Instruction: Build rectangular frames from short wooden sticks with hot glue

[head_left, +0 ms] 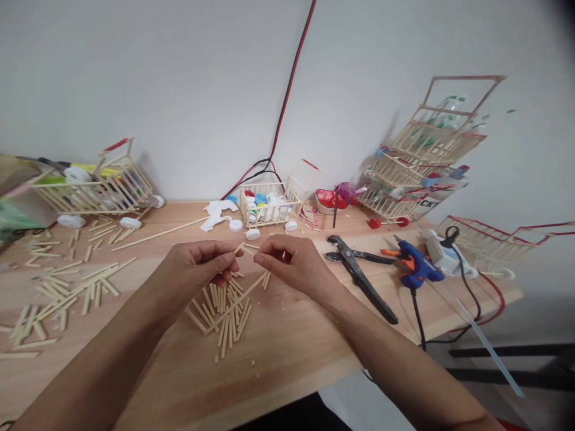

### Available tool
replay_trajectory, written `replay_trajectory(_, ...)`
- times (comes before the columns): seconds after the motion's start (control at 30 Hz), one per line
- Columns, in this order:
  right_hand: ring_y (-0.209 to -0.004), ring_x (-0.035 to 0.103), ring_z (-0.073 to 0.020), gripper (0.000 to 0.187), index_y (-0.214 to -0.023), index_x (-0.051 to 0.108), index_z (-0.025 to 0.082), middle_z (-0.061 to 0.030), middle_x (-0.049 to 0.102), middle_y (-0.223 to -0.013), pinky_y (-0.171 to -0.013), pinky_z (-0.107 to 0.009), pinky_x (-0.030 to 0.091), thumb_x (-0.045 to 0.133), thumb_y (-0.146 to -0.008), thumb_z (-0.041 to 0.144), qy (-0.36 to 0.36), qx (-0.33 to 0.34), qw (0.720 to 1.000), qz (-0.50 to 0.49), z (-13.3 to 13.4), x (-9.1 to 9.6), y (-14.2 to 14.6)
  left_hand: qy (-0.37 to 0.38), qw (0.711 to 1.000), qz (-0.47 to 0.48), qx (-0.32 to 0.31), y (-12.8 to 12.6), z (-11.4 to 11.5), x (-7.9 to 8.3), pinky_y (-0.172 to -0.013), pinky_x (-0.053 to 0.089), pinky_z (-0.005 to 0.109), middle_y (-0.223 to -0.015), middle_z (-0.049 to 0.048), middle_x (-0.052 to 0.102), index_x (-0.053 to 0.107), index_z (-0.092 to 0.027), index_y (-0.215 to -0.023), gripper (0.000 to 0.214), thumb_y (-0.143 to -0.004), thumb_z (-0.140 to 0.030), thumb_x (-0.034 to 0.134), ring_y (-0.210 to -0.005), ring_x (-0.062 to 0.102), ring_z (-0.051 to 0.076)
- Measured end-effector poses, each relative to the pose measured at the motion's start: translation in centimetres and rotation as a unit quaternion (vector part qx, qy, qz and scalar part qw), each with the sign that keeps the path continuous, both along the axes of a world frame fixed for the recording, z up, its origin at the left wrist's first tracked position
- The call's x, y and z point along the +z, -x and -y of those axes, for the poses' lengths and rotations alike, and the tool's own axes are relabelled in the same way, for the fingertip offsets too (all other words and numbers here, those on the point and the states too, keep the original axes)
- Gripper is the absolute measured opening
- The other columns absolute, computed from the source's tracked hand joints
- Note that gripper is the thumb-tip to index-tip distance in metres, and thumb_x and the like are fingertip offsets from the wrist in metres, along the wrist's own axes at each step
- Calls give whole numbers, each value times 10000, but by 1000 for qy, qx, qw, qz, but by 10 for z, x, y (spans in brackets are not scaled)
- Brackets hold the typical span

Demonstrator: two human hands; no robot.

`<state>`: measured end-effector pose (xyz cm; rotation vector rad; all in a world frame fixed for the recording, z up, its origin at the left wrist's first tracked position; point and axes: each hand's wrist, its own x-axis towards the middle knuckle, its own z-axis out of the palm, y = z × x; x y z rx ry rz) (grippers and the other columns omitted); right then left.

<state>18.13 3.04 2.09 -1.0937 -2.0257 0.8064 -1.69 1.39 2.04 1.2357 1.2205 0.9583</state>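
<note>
Just beyond the stick pile (231, 314), the left hand's (204, 263) fingers pinched a short stick (239, 248); the right hand's (291, 261) fingers pinched a second stick (251, 246), both protruding between the fingertips, ends close together.

Light was soft, even; faint shadows fell on plain pale-grey painted wall (188, 90); edges stretched, top-right corner dark
</note>
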Motion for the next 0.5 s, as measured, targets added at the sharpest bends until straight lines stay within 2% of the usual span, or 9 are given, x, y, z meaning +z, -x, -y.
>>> replay_trajectory(0.13,-576,427,-74,155,-722,642,172,26,581,-655,-538,-216,316,599,-839,265,1,-1,1000,5,0,-1,0,-8,1000,-16,-6,0,0,0,-501,406,193,-630,6,636,705,-163,-729,168,-711,-330,710,-537,504,80)
replay_trajectory(0.5,-588,438,-75,157,-742,634,166,22,596,-677,-545,-219,318,587,-850,269,8,-9,1000,-13,0,0,0,-6,1000,-6,-3,2,0,-2,-517,415,194,-675,9,651,712,-160,-809,191,-723,-331,705,-554,519,81)
